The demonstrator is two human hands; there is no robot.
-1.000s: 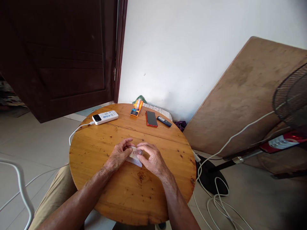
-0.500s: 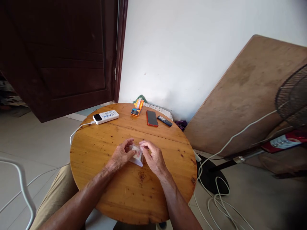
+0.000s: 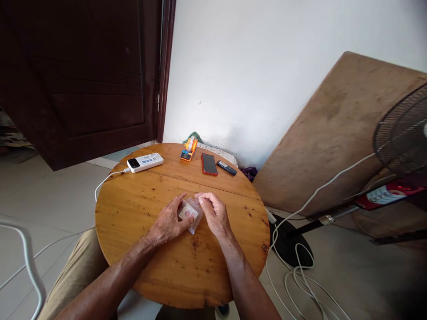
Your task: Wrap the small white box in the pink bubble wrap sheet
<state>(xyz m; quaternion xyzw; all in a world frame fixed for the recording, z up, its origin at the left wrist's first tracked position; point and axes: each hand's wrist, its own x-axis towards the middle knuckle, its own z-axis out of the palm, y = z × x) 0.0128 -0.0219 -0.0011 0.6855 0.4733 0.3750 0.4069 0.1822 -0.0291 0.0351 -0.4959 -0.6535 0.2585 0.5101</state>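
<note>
Over the middle of the round wooden table (image 3: 150, 271) is a small clear plastic bag (image 3: 196, 226) with a flat whitish square piece (image 3: 187, 211) inside, marked with a pinkish round print. My left hand (image 3: 171, 220) grips the bag from its left side, thumb across the lower part and fingers along the far left edge. At the far right edge, the thumb and forefinger of my right hand (image 3: 215, 213) pinch the plastic. Its other fingers are curled.
Toward the far edge stand a white power bank (image 3: 147, 162) with a cable, an orange tape dispenser (image 3: 188, 150), a red-edged phone (image 3: 209, 164) and a dark handset (image 3: 227, 167). A fan (image 3: 405, 129) and loose white cable (image 3: 302, 266) are at right.
The bag has turned, and the round print now shows where red lettering showed before. My right hand has closed its pinch on the bag's far right edge. The view has shifted slightly.
</note>
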